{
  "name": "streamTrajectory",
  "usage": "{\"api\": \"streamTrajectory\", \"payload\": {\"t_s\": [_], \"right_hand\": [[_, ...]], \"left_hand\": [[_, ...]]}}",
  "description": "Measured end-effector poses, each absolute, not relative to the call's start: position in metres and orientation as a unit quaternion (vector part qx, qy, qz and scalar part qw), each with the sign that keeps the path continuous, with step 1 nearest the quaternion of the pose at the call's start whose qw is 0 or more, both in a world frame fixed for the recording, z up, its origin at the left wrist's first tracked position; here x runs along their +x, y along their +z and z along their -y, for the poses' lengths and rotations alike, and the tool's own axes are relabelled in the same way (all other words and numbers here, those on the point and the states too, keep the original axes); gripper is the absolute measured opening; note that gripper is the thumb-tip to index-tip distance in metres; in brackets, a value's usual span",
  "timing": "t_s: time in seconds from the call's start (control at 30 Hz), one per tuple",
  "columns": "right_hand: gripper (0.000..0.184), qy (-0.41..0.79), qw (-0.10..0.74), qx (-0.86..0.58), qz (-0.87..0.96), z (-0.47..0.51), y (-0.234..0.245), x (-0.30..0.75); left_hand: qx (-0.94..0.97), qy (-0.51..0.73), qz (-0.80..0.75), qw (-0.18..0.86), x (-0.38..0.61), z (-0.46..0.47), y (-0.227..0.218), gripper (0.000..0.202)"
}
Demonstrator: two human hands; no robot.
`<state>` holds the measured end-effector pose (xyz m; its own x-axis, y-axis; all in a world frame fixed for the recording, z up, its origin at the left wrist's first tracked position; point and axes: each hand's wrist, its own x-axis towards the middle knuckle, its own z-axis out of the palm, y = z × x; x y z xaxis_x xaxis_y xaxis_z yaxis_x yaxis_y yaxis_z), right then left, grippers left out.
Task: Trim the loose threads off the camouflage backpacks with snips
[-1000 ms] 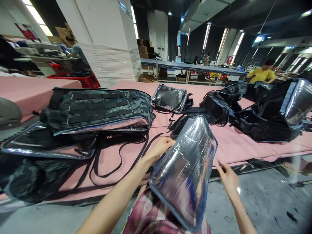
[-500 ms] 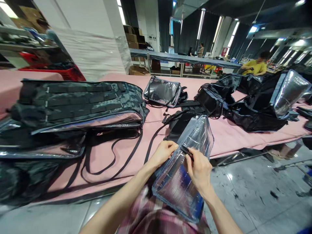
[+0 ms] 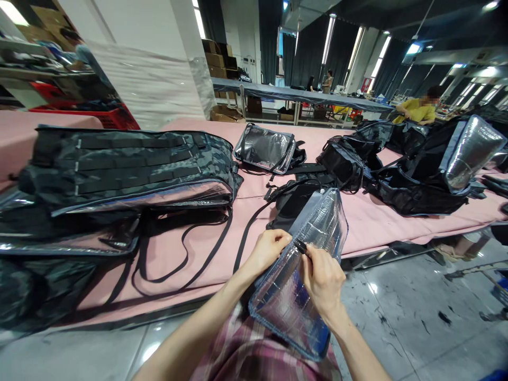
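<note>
In front of my body, a bag (image 3: 278,296) with a shiny silver foil lining leans slanted on the table edge and against my lap. My left hand (image 3: 272,246) is closed, pinching the bag's blue-grey edge binding between thumb and fingers. In my right hand (image 3: 323,275) is a small black tool, apparently thread snips (image 3: 300,246), with its tip at the seam close to my left fingertips. Whether a loose thread is there is too small to tell. Beyond the foil lies the bag's black padded part with straps (image 3: 291,203).
On the pink-covered table (image 3: 254,196), a stack of camouflage bags (image 3: 151,161) stands at left with dangling straps. A foil-lined bag (image 3: 265,147) lies behind; several open black bags (image 3: 420,188) pile up at right. A person in yellow (image 3: 418,110) works further back.
My right hand has turned slightly, and the tip of the snips has moved a little left and up along the seam. My left hand stays almost in place.
</note>
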<state>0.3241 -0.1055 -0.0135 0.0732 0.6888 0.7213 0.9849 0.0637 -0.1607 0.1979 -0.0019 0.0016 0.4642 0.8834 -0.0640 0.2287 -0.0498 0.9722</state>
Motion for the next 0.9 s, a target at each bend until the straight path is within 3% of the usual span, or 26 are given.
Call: {"api": "streamTrajectory", "payload": {"t_s": [0.33, 0.57, 0.9], "right_hand": [[0.018, -0.206, 0.369, -0.619, 0.662, 0.106, -0.024, 0.324], [0.022, -0.109, 0.426, -0.593, 0.675, 0.098, -0.030, 0.336], [0.019, -0.113, 0.406, -0.602, 0.678, 0.092, -0.023, 0.345]], "left_hand": [[0.623, 0.273, -0.388, 0.622, 0.198, 0.001, 0.003, 0.026], [0.600, 0.257, -0.369, 0.662, 0.198, -0.001, 0.002, 0.030], [0.588, 0.243, -0.369, 0.677, 0.198, 0.000, 0.000, 0.031]]}}
